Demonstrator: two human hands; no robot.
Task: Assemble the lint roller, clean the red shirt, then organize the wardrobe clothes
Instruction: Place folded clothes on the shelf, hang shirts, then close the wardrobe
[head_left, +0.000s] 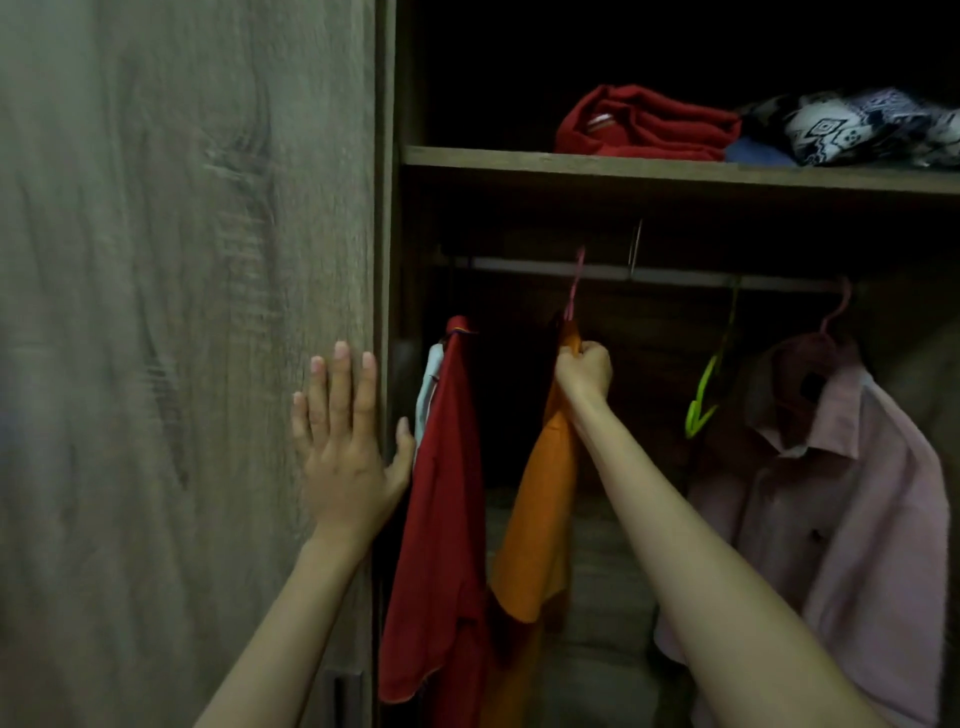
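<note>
Two hands, well apart. The left hand (343, 441) lies flat, fingers straight, on the grey-brown wood-grain wardrobe door (182, 312), its thumb at the door's edge. The right hand (584, 371) is fisted round the top of the hanging orange cloth shirt (540, 519), just under its pink plastic hanger hook (575, 283).

Four garments hang below the pale metal rail (675, 275):
- the orange one
- the long dark red shirt (441, 493) at its nine o'clock
- a pale blue garment sliver (428, 384) behind the red
- a pink collared button shirt (841, 493) at three o'clock, partly hidden by the right forearm

Three hangers show: two pink, the second pink hanger (836, 312) carrying the pink shirt, and one tilted lime-green plastic hanger (701, 397).

On the wooden shelf (519, 158) at twelve o'clock lie three pieces: a folded red garment (644, 124), a folded blue cloth (753, 150) and a black-and-white patterned cloth (841, 127)
</note>
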